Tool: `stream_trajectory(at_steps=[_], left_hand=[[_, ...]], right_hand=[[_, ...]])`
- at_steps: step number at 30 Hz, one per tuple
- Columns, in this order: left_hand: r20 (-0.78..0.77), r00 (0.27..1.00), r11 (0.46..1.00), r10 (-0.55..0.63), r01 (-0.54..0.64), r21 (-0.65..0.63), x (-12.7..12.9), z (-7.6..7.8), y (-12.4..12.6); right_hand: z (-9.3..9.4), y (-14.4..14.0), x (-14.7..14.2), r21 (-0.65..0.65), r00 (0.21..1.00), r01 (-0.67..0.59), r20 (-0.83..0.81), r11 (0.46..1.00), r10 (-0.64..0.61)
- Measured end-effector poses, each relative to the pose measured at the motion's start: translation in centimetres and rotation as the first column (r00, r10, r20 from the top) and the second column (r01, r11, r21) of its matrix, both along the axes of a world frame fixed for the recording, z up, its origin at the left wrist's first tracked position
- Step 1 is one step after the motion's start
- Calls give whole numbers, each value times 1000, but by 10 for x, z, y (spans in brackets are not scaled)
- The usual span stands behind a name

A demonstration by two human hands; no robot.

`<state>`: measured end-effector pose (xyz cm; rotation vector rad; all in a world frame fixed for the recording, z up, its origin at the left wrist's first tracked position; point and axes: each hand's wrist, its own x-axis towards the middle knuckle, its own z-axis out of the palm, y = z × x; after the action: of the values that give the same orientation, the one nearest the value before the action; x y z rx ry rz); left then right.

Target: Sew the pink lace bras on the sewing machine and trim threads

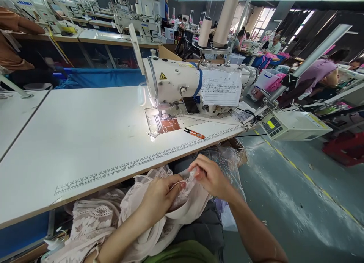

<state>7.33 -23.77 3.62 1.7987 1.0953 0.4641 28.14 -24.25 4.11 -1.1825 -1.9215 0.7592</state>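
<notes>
Pale pink lace fabric (186, 213) lies bunched over my lap, below the front edge of the sewing table. My left hand (163, 194) is closed on its lace edge, thumb and fingers pinched together. Just to the right, my right hand (209, 176) pinches the same edge between thumb and fingertips. More lace pieces (93, 217) are heaped to the left, partly behind my left forearm. Whether the fabric is one garment or several pieces I cannot tell.
A white sewing machine (173, 79) stands on the table (93, 134), its needle area lit. Orange-handled thread snips (195, 133) lie near the printed ruler (148, 157). A phone (190, 105) rests against the machine. A control box (295, 126) juts out at right. Other people sit farther off.
</notes>
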Motion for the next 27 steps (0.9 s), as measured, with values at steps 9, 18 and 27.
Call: stream_trajectory(at_steps=[9, 18, 27], left_hand=[[-18, 1000, 999, 1, 0, 46, -1, 1, -1], [136, 991, 1000, -8, 10, -16, -7, -1, -2], [136, 990, 998, -28, 21, 54, -9, 10, 1]], right_hand=[[0, 2, -16, 12, 963, -125, -240, 992, 124], [-27, 20, 20, 204, 968, 197, 112, 959, -223], [-4, 5, 19, 38, 976, -206, 75, 978, 203]])
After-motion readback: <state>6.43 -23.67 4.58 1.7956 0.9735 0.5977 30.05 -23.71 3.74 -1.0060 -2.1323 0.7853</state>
